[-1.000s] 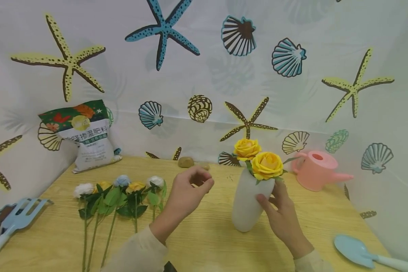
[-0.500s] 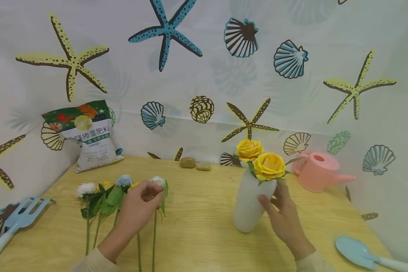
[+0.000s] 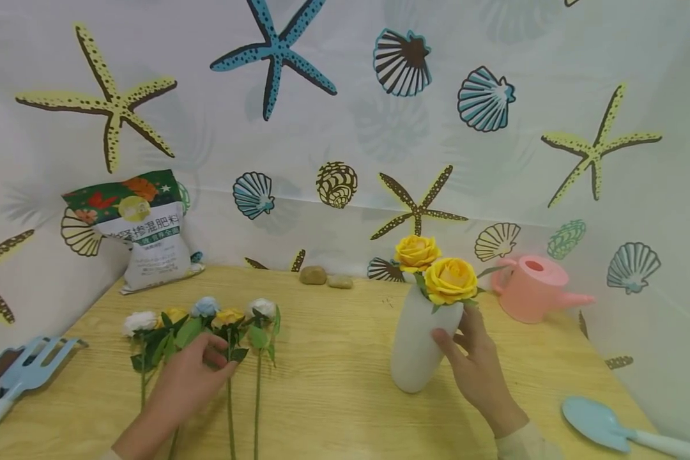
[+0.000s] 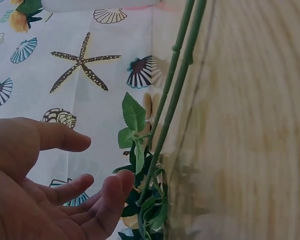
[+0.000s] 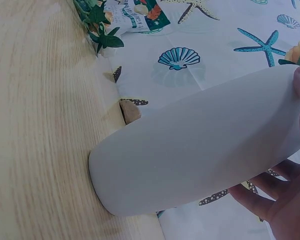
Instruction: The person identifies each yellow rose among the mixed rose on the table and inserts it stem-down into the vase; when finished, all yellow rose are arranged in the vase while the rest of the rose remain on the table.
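My right hand (image 3: 476, 370) grips the white vase (image 3: 415, 348) near its top, thumb on one side and fingers round the other. The vase leans a little to the right, its base at the wooden table. Two yellow roses (image 3: 451, 281) stick out of its mouth. My left hand (image 3: 191, 378) hovers over the row of flowers on the left, thumb and fingers parted with nothing between them. Its fingertips are close to green stems (image 4: 179, 82) in the left wrist view. The row holds a blue rose (image 3: 206, 306), an orange-yellow rose (image 3: 229, 317) and a white rose (image 3: 262, 308).
A pink watering can (image 3: 531, 291) stands behind the vase on the right. A light blue trowel (image 3: 598, 421) lies front right, a blue hand fork (image 3: 34, 367) far left. A fertilizer bag (image 3: 155, 249) leans at the back left, and two stones (image 3: 313, 275) lie by the patterned backdrop.
My left hand has moved left and toward me, from the middle of the table to the flower row. The right hand still holds the vase in place.
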The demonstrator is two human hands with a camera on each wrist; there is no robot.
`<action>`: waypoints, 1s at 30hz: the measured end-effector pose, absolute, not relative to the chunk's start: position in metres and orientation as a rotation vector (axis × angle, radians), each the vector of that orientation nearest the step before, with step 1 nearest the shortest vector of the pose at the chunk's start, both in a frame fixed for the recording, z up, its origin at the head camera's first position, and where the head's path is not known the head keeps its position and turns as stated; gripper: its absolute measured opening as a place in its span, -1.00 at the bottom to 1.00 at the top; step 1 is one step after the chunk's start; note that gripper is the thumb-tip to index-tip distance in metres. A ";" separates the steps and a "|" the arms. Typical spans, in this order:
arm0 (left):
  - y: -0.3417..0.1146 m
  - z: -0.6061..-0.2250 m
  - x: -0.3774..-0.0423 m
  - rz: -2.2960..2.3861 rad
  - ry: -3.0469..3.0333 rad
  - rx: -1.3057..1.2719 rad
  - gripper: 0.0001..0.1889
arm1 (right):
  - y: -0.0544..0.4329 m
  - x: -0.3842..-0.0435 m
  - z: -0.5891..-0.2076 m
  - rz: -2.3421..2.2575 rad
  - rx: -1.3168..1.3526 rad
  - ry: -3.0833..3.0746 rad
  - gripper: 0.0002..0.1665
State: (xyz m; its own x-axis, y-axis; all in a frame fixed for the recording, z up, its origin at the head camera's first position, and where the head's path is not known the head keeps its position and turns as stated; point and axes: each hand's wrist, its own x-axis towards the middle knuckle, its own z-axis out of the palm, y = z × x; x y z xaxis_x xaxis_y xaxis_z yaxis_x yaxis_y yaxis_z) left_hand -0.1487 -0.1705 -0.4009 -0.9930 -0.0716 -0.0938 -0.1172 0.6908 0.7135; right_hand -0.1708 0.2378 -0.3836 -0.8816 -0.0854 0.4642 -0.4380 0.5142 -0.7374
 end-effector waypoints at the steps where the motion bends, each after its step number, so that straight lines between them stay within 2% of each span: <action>1: -0.171 -0.403 -0.149 1.174 2.837 -0.156 -0.50 | 0.238 -0.171 -0.383 1.316 0.433 -2.390 -0.27; 9: -0.173 -0.413 -0.150 0.999 2.834 -0.132 -0.26 | 0.237 -0.171 -0.384 1.304 0.437 -2.383 -0.30; 15: -0.172 -0.416 -0.149 0.993 2.777 -0.114 -0.16 | 0.238 -0.171 -0.384 1.305 0.439 -2.385 -0.27; 30: -0.171 -0.425 -0.151 1.084 2.742 -0.084 -0.20 | 0.237 -0.172 -0.385 1.279 0.449 -2.371 -0.26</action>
State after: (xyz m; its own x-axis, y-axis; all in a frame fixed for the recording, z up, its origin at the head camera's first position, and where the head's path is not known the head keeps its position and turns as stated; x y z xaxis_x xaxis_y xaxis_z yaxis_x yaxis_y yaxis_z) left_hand -0.1506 -0.1707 -0.4254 -0.9801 0.0173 -0.1979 -0.1226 0.7310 0.6712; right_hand -0.1717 0.2366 -0.3850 -0.8649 -0.0867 0.4944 -0.4607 0.5279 -0.7135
